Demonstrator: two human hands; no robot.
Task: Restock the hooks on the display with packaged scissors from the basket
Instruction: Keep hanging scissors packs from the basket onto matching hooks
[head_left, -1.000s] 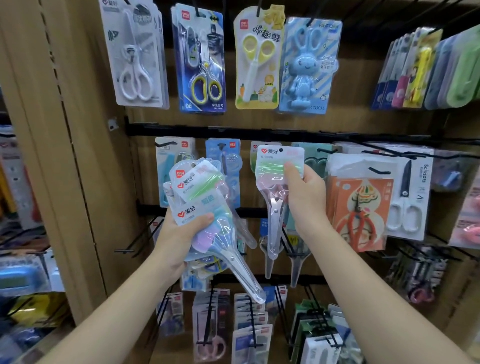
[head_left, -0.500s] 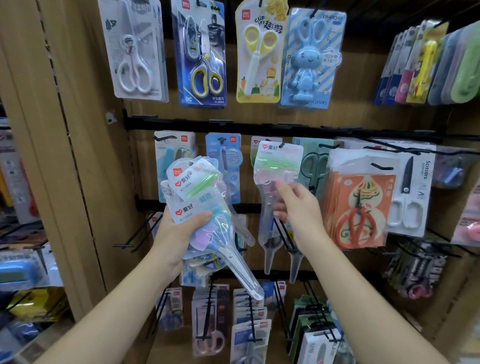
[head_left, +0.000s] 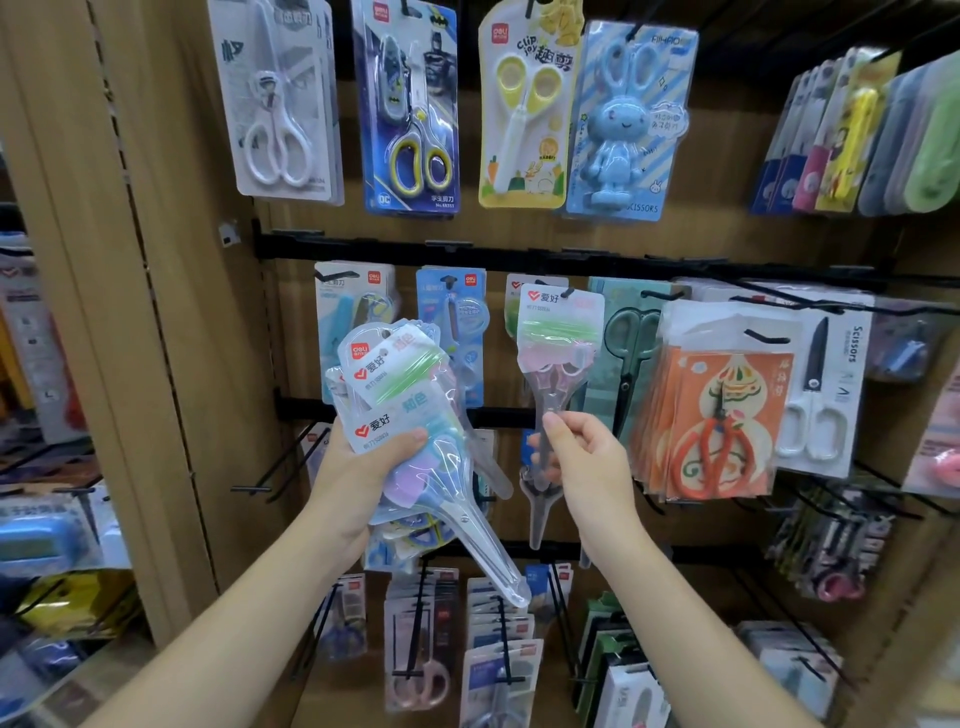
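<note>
My left hand (head_left: 358, 478) grips a fanned bundle of packaged scissors (head_left: 405, 415) in clear pastel packs, blades pointing down to the right. A pink-handled scissors pack (head_left: 558, 338) hangs from a black hook (head_left: 569, 292) in the middle row of the display. My right hand (head_left: 582, 462) pinches the lower, blade part of that hanging pack between thumb and fingers. The basket is out of view.
The wooden display carries black rails (head_left: 519, 257) and hooks full of other packs: white, Batman, yellow and blue rabbit scissors above, orange scissors packs (head_left: 711, 410) to the right, more packs below. Bare hooks (head_left: 291, 462) jut out at the left. A side shelf (head_left: 47, 519) holds other goods.
My right hand has slid down from the top card of the pink pack to its blade end, and the pack now hangs on the hook. My left hand has stayed put with its bundle.
</note>
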